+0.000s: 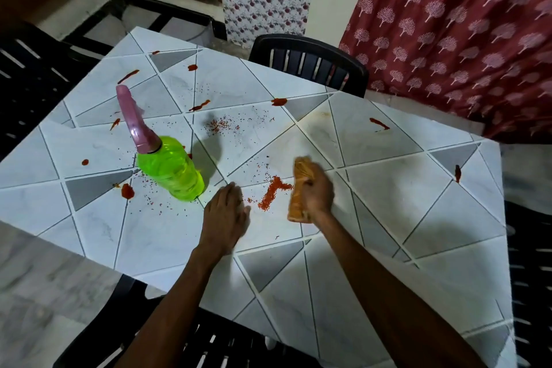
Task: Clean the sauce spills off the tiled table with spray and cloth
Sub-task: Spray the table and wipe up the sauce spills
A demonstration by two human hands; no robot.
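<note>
The tiled table [373,218] is white and grey with red sauce blobs scattered over it, such as one blob [127,190] at the left and another [279,101] farther back. A line of red crumbs [272,192] lies between my hands. My right hand [318,190] grips an orange cloth [298,188], pressed on the table just right of the crumbs. My left hand [225,212] lies flat on the tiles, fingers apart, holding nothing. A green spray bottle [170,169] with a pink trigger head stands upright, left of my left hand.
Black plastic chairs stand around the table: one at the far side [310,61], one at the left [33,69], one at the near edge [209,343]. A red patterned curtain [463,24] hangs at the right. More sauce streaks [379,124] mark the right tiles.
</note>
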